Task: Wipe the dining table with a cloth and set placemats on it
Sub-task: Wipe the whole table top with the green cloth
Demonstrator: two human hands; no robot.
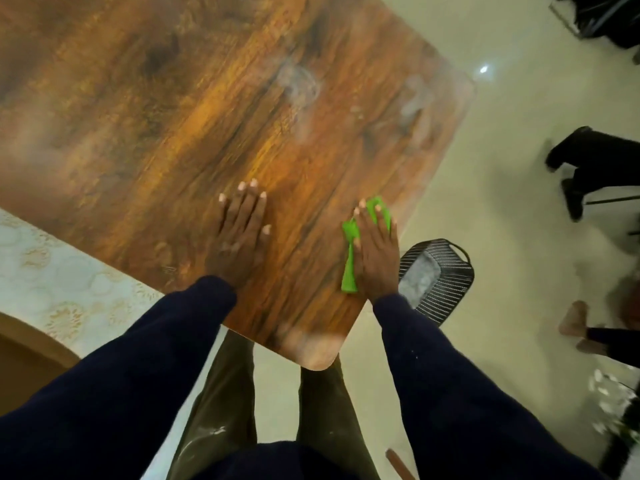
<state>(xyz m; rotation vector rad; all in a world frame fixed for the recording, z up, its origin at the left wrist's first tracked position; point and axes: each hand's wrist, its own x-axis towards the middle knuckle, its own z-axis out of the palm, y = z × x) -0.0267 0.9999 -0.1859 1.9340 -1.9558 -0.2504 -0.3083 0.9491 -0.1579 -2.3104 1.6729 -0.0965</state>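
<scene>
Dining table (173, 116) is filling most of my view, its brown wood-grain top running away from me, with a rounded corner sitting just in front of my legs. Pale glossy floor (502, 237) is showing off to the right of it. My dark blue sleeves (450, 393) are reaching in from below, one on each side. A pale covering with gold round motifs (52, 278) is lying beside the table's near edge on my left. Down on the floor, a black slatted basket (446, 289) is standing just beside the table's right edge, with something whitish inside that I cannot make out. Someone's dark trouser legs (595, 161) are showing further right.

My left hand (242, 233) is lying flat on the wood, palm down, fingers straight and together. My right hand (375, 251) is well apart from it, close to the right edge, fingers straight, pressing down on the green cloth (349, 277). That cloth is bunched beneath my palm, poking out past my fingertips and trailing back beside my thumb. Whitish smudges (299, 84) are showing on the wood farther up.
</scene>
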